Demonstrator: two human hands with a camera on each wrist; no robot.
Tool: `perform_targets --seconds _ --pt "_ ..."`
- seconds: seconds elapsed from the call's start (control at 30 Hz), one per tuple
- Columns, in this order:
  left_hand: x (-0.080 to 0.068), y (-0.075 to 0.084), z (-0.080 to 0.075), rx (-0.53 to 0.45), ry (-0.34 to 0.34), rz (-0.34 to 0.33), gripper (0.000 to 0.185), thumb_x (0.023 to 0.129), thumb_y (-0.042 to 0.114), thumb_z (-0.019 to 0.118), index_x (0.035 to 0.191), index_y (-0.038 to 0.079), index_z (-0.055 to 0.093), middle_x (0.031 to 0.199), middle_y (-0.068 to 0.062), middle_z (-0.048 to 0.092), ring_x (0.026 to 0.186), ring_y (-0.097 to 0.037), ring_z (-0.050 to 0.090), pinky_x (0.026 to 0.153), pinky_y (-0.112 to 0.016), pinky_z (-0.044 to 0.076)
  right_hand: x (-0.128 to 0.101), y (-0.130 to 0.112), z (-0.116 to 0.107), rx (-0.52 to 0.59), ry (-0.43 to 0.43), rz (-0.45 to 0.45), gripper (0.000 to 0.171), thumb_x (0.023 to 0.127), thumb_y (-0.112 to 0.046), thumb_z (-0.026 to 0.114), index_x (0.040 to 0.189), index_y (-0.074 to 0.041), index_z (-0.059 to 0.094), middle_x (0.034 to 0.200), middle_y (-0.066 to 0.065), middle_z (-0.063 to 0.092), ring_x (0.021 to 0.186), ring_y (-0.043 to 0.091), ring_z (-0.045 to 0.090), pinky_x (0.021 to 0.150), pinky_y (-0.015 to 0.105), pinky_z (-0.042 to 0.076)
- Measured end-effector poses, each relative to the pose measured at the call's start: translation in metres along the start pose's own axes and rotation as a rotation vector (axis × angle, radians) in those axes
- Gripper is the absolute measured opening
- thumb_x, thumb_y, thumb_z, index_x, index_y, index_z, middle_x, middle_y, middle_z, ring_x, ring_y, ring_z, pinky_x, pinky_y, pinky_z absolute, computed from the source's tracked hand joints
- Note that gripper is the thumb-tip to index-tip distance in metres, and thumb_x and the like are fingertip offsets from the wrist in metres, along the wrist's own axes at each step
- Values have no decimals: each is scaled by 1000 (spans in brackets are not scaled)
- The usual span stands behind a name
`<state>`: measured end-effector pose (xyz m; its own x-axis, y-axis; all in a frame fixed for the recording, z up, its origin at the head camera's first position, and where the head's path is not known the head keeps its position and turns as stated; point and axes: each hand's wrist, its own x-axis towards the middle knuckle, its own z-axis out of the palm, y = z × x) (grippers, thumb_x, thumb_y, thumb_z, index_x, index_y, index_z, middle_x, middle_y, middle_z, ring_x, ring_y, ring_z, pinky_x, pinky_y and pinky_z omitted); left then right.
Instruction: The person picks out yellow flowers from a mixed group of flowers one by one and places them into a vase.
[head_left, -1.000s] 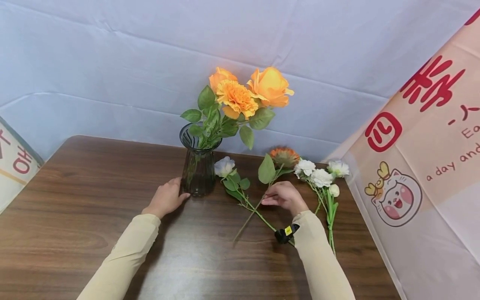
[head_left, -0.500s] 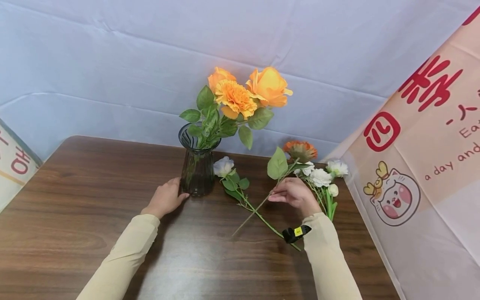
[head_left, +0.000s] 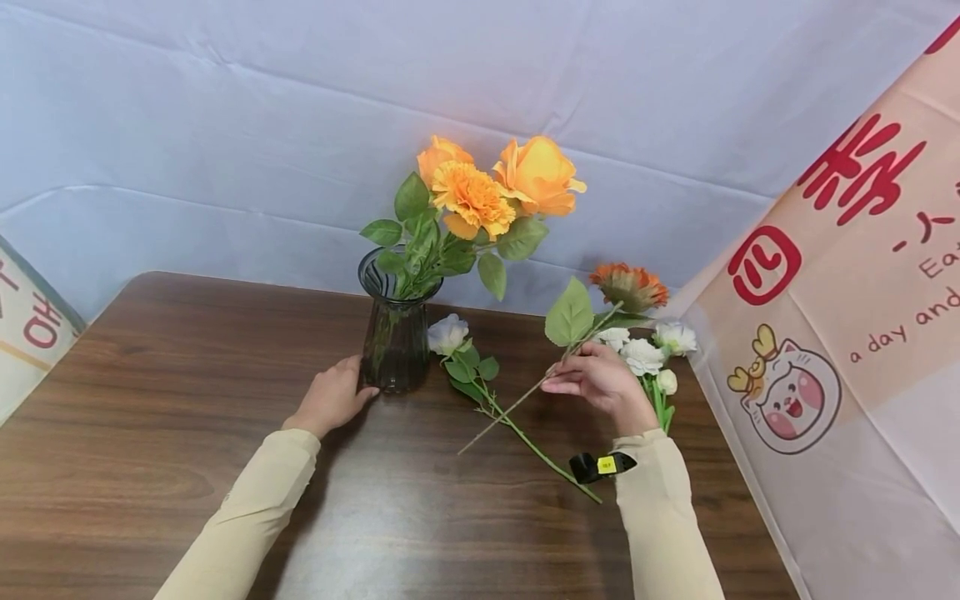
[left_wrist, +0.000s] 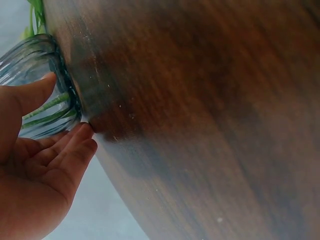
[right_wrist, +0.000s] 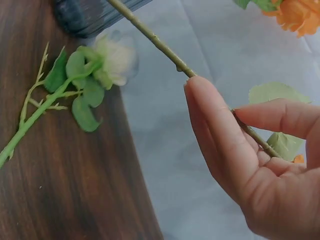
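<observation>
Right hand (head_left: 603, 382) pinches the stem of an orange flower (head_left: 628, 286), lifted off the table (head_left: 150, 375) and slanting up toward the far right corner, near the banner (head_left: 840, 333). Left hand (head_left: 330, 400), fingers relaxed, rests against the vase (head_left: 396, 333) base. Open tabletop lies between the hands, crossed by a white rose (head_left: 448, 333). The held flower has a thin pale stem and one broad leaf. White blooms (head_left: 645, 350) lie just behind the right hand.

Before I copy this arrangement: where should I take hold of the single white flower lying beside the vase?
Probably mid-stem on the white flower, below its leaves, reaching down from above: the stem lies flat on the table, bare there, and the bloom crushes easily.
</observation>
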<state>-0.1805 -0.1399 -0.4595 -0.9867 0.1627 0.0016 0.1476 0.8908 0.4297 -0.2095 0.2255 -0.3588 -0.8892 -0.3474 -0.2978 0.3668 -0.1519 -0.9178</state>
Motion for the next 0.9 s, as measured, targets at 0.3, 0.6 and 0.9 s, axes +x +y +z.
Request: perform_targets --seconds 0.3,0.6,0.9 --pt "-1 0 0 -2 11 5 62 89 25 60 127 -19 37 125 -34 44 112 -46 45 91 -54 39 -8 -9 7 42 -47 -94 22 87 19 31 82 7 49 76 19 64 72 31 66 72 41 54" --pt "-1 0 0 2 12 7 62 89 25 60 127 -19 37 125 -35 44 112 -46 45 91 -55 39 -10 -15 9 69 -50 -128 23 88 18 33 83 5 52 77 19 65 75 32 66 73 42 53" --pt "0 0 1 13 9 6 62 89 25 59 127 -19 36 125 -35 44 113 -46 45 91 -55 39 -12 -26 15 129 -47 -221 29 88 18 34 78 3 57 77 17 66 75 30 67 74 43 53"
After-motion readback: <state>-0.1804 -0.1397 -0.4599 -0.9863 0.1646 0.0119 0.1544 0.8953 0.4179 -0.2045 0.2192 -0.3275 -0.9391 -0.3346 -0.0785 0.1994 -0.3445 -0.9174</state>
